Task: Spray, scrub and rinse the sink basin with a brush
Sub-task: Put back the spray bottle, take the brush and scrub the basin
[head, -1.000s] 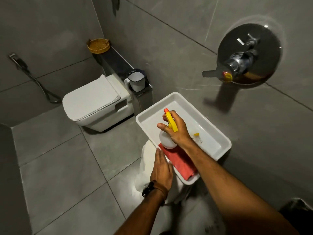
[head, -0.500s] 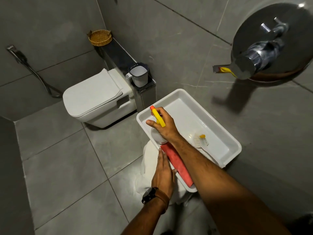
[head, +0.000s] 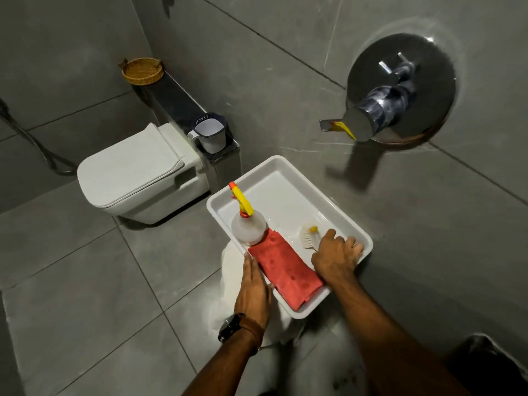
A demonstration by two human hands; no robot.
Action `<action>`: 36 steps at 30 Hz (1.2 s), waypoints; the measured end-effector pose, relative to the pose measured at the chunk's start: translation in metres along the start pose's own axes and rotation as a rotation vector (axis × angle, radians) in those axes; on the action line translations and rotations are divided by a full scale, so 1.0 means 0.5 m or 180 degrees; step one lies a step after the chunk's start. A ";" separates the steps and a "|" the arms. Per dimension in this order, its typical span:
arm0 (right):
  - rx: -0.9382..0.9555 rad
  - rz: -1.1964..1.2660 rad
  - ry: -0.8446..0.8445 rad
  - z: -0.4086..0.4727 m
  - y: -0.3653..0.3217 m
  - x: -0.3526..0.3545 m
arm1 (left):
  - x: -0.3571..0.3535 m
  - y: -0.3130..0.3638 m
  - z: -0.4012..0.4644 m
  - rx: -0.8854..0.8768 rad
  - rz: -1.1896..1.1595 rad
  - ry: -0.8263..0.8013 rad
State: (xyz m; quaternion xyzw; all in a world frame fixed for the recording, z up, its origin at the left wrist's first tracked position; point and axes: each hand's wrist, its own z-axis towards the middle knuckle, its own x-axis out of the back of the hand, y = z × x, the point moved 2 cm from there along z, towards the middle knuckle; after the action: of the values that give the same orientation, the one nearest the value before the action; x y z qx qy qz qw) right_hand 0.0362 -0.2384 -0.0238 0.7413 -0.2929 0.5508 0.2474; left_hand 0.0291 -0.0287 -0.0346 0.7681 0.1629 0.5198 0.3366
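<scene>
head view: right hand (head: 335,257) curled round brush (head: 309,238) handle inside basin (head: 274,178)

Right hand (head: 334,257) closed over brush (head: 310,237) handle inside sink basin (head: 285,170). Cloth (head: 285,270) lies just left of the grip; spray bottle (head: 248,227) further left. Left hand (head: 254,287) flat on basin's near-left rim.

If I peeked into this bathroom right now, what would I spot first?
Probably the white sink basin in the middle, with a red cloth lying in it beside a spray bottle with a yellow top. The right hand is on the white brush inside the basin, and the left hand rests on its near rim. A shiny tap juts from the wall above, and a white toilet sits to the left.
</scene>
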 end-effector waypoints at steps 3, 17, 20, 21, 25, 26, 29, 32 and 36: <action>0.0284 -0.0295 -0.0204 -0.021 0.023 -0.011 | 0.006 0.018 -0.012 -0.0047 0.0127 0.0019; 0.0092 0.1100 0.0342 -0.252 0.253 0.156 | -0.065 0.262 -0.186 -0.0656 0.0009 -0.0266; -0.0066 0.1266 0.0562 -0.327 0.341 0.183 | -0.097 0.335 -0.256 -0.0979 -0.0039 -0.0438; -0.0112 0.1304 0.0623 -0.351 0.369 0.192 | -0.107 0.356 -0.276 -0.1080 -0.0039 -0.0507; -0.0323 0.1305 0.0867 -0.444 0.474 0.204 | -0.142 0.421 -0.358 -0.1420 -0.0006 -0.0682; -0.0408 0.1331 0.0925 -0.472 0.503 0.207 | -0.152 0.437 -0.386 -0.1498 -0.0014 -0.0740; -0.0635 0.1466 0.1108 -0.558 0.579 0.213 | -0.184 0.470 -0.460 -0.1678 0.0015 -0.0957; -0.0862 0.1539 0.1298 -0.658 0.652 0.210 | -0.228 0.490 -0.528 -0.1891 0.0123 -0.1240; -0.1346 0.1454 0.1313 -0.791 0.754 0.150 | -0.296 0.485 -0.599 -0.2055 0.0320 -0.1554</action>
State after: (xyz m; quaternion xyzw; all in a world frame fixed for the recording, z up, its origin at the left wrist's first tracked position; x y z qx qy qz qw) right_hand -0.4793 -0.2442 0.1718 0.4627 -0.5021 0.6570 0.3196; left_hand -0.3273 -0.1880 0.0998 0.7308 -0.1312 0.3624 0.5634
